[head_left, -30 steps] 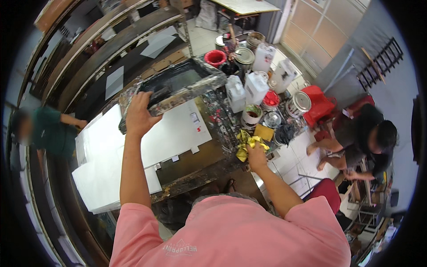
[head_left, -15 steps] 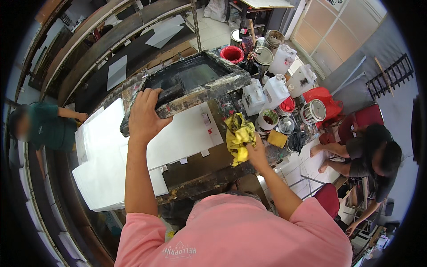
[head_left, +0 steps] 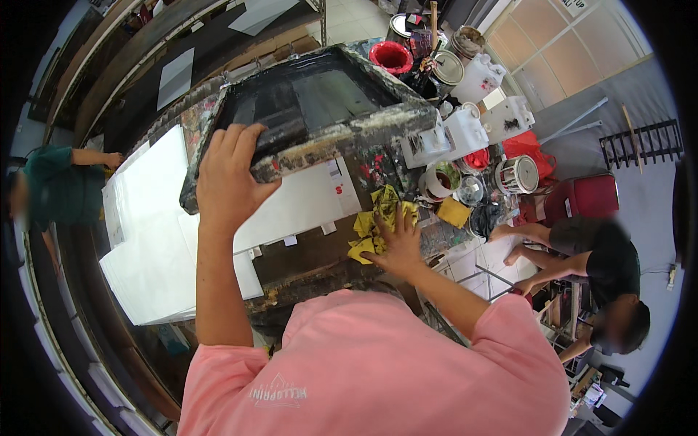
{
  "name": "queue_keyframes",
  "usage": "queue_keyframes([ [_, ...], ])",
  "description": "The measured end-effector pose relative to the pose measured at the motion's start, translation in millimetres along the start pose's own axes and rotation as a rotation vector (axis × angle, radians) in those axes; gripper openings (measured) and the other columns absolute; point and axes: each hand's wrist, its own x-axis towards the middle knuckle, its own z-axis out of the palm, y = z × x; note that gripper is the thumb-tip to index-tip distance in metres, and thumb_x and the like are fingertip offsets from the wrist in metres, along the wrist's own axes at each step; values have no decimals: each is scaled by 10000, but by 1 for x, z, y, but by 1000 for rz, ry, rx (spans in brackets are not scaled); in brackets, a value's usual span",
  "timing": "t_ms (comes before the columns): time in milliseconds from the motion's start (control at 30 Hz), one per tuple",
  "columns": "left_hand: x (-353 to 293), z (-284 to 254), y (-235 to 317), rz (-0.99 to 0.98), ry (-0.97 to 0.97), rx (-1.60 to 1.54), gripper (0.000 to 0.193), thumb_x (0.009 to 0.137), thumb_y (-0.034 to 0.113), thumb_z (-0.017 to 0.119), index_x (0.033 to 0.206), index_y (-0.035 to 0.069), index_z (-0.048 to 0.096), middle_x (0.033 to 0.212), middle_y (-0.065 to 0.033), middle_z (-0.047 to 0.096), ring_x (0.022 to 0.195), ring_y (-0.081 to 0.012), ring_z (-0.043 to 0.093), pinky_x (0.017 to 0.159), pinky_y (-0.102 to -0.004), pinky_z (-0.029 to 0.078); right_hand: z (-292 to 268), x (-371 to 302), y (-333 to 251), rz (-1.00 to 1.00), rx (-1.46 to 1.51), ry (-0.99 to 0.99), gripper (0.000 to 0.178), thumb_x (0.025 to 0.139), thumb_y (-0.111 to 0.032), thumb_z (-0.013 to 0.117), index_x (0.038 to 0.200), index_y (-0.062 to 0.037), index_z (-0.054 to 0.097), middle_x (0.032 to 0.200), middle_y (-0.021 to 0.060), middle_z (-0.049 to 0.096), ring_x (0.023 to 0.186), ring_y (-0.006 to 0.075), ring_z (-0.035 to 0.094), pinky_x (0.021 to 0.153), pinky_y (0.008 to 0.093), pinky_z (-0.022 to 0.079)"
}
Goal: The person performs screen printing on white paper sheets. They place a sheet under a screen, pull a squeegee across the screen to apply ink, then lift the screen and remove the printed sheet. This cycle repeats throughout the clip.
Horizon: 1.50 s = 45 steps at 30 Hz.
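Yellow cloth (head_left: 366, 224) now down on the table (head_left: 294, 263) under the spread right hand (head_left: 400, 247), left hand (head_left: 231, 174) in a pinch on the frame (head_left: 356, 136).

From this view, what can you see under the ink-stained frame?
White paper shows below the near edge of the ink-stained frame; the frame covers whatever lies farther back.

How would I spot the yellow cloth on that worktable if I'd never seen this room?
Find the big paint-smeared frame with dark mesh above the worktable. Look right of the white sheets below it: the cloth lies under the person's spread right hand. It's crumpled and dark-stained, unlike the squarish yellow pad to its right.
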Motion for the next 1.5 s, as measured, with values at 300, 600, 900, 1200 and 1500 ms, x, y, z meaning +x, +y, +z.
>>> queue_keyframes([
  [300,-13,13,-1,12,-34,-15,700,597,93,892,1257,50,662,1154,-160,649,1061,-413,608,922,-494,517,87,34,51,-115,-49,100,618,877,-361,791,1467,-239,654,1499,160,559,1343,469,495,1068,585,428],
  [600,-10,24,1,89,40,-56,739,637,1,857,1339,6,625,1207,-209,639,1141,-468,599,997,-543,495,48,46,40,131,395,232,483,877,-295,795,1323,-126,721,1264,175,609,1215,426,553,995,549,501],
  [900,-16,33,-11,102,49,81,833,730,292,1002,1405,21,597,1271,-195,619,1215,-444,588,1019,-561,491,1,73,-68,247,1396,200,566,1049,-414,694,1441,-12,624,1351,222,664,1195,296,663,1016,408,522],
  [1200,-25,39,-24,74,63,135,912,706,360,1012,1448,42,588,1318,-204,614,1261,-451,570,1039,-560,483,-24,119,-106,377,2532,-202,476,1125,-492,547,1353,-89,661,1076,82,746,897,220,743,758,393,638],
  [1500,-22,34,-18,112,-2,121,880,727,363,1014,1420,18,596,1276,-178,605,1200,-413,587,977,-545,500,4,181,-156,275,2738,-276,499,1156,-547,395,1235,-131,658,1090,46,716,948,200,709,839,387,602],
])
